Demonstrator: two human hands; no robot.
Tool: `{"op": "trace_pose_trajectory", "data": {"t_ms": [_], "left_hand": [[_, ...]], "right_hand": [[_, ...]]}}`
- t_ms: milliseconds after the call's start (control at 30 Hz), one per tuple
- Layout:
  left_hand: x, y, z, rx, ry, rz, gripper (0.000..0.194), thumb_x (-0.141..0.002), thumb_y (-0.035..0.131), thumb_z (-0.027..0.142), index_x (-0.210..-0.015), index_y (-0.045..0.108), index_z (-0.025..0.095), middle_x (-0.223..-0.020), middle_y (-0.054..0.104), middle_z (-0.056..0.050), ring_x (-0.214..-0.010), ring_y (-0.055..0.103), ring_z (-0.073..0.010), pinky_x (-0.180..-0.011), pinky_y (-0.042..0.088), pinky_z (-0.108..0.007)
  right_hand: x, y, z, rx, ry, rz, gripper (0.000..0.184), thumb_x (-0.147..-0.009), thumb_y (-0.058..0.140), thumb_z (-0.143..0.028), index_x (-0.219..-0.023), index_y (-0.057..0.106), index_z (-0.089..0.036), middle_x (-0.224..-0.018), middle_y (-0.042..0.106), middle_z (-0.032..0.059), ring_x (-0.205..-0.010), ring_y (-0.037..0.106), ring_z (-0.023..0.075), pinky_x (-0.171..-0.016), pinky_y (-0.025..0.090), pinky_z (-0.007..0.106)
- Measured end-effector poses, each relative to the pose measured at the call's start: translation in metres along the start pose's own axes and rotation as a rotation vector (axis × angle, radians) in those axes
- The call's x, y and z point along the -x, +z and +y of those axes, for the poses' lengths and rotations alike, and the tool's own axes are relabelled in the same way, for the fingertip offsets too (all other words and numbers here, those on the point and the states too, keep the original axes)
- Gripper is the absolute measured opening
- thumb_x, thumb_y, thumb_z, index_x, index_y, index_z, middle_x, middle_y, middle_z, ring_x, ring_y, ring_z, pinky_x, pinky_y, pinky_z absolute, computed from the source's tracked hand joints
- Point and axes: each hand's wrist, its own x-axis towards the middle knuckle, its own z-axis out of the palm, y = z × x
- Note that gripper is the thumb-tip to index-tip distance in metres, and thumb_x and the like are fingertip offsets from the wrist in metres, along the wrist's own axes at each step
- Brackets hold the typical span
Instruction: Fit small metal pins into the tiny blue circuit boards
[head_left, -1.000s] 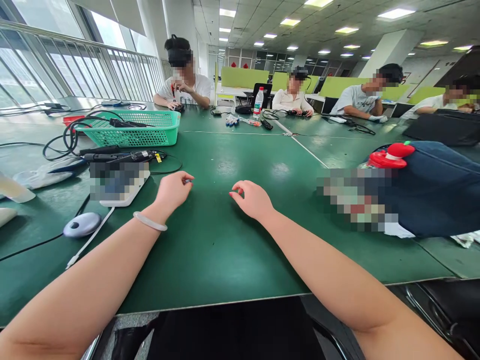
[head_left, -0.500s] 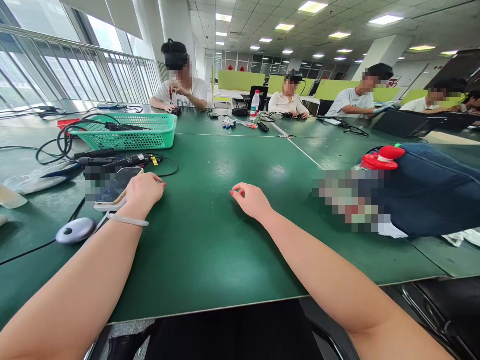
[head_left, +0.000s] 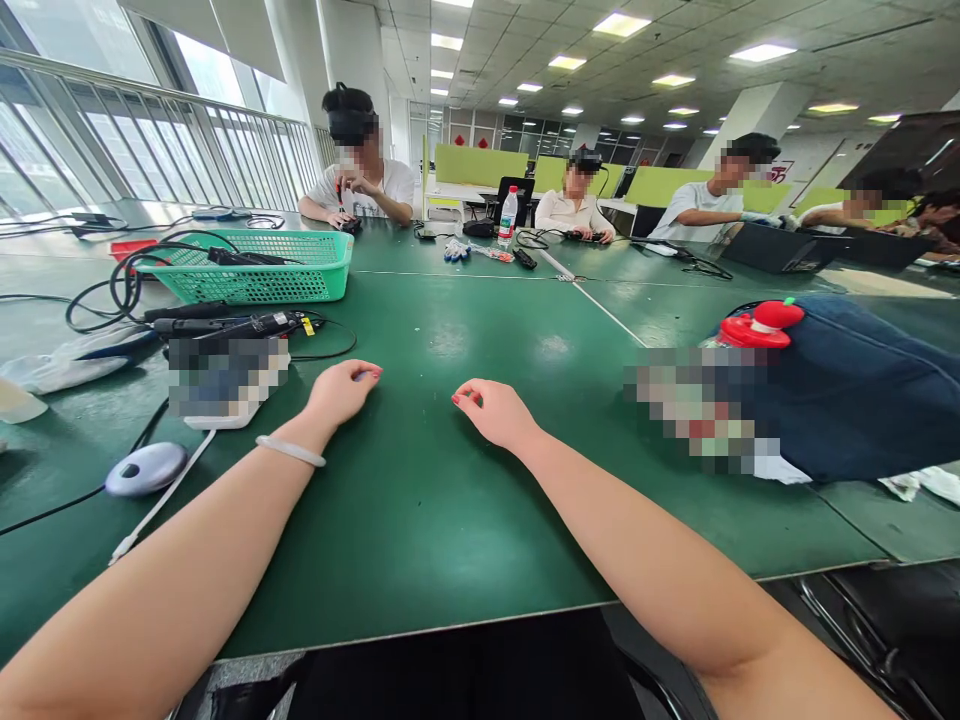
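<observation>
Both my forearms lie on the green table (head_left: pixel 435 500). My left hand (head_left: pixel 341 392) rests on the tabletop with its fingers loosely curled and nothing visible in them; a pale bangle (head_left: pixel 291 451) sits on the wrist. Just to its left lies a phone on a white pad (head_left: pixel 225 385), blurred out. My right hand (head_left: pixel 495 412) rests a hand's width to the right, fingers also curled under, with a red nail showing, holding nothing that I can see.
A grey oval device (head_left: pixel 146 468) and a white cable (head_left: pixel 161 500) lie at the left. Behind are black tools with cords (head_left: pixel 225 325) and a green basket (head_left: pixel 255 270). At the right sit a blue bag (head_left: pixel 862 390) and a red-capped bottle (head_left: pixel 757 325). Several people sit across the table.
Half a second ago my left hand was reaching left onto the phone; it has come back to the right and rests on the table. My right hand has barely moved.
</observation>
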Motion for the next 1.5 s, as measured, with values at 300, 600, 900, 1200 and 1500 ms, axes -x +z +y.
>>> {"op": "trace_pose_trajectory", "data": {"t_ms": [300,600,900,1200,1500], "left_hand": [[0.046,0.019,0.057,0.504,0.225,-0.277,0.032,-0.075,0.057,0.041,-0.096,0.065,0.018,-0.095,0.069,-0.006,-0.084,0.061,-0.0174,-0.08,0.045,-0.031],[0.041,0.018,0.047,0.557,0.044,-0.309,0.03,-0.075,0.057,0.036,-0.097,0.064,0.017,-0.095,0.068,-0.008,-0.067,0.057,-0.0127,-0.062,0.046,-0.027],[0.042,0.022,0.045,0.592,0.081,-0.412,0.035,-0.068,0.06,0.017,-0.103,0.062,0.017,-0.1,0.065,-0.007,-0.082,0.065,-0.0159,-0.081,0.049,-0.034],[0.044,0.021,0.05,0.654,0.025,-0.473,0.035,-0.071,0.059,0.015,-0.106,0.06,0.014,-0.093,0.067,-0.007,-0.084,0.066,-0.0167,-0.083,0.051,-0.036],[0.048,0.022,0.055,0.665,0.104,-0.465,0.036,-0.072,0.06,0.02,-0.108,0.06,0.015,-0.087,0.069,-0.006,-0.081,0.066,-0.0175,-0.079,0.053,-0.034]], "right_hand": [[0.005,0.008,-0.015,0.128,-0.202,-0.126,0.022,-0.078,0.062,-0.033,-0.096,0.064,-0.021,-0.089,0.059,0.0025,-0.077,0.055,0.0127,-0.07,0.04,0.026],[0.001,-0.003,-0.006,-0.042,-0.123,-0.087,0.024,-0.086,0.043,-0.016,-0.083,0.067,-0.019,-0.08,0.064,0.0012,-0.074,0.055,0.0107,-0.071,0.04,0.024],[0.005,-0.017,-0.002,0.069,-0.115,-0.268,0.003,-0.072,0.065,-0.022,-0.072,0.065,-0.019,-0.075,0.058,-0.0009,-0.064,0.049,0.0093,-0.059,0.036,0.022],[0.008,-0.011,-0.012,-0.388,-0.002,-0.147,0.019,-0.08,0.053,-0.033,-0.081,0.063,-0.017,-0.062,0.06,-0.0003,-0.055,0.053,0.0093,-0.056,0.042,0.023],[0.002,0.013,-0.014,-0.784,0.238,0.026,0.023,-0.072,0.062,-0.037,-0.076,0.064,-0.014,-0.047,0.051,-0.004,-0.039,0.04,0.0053,-0.039,0.033,0.019]]}}
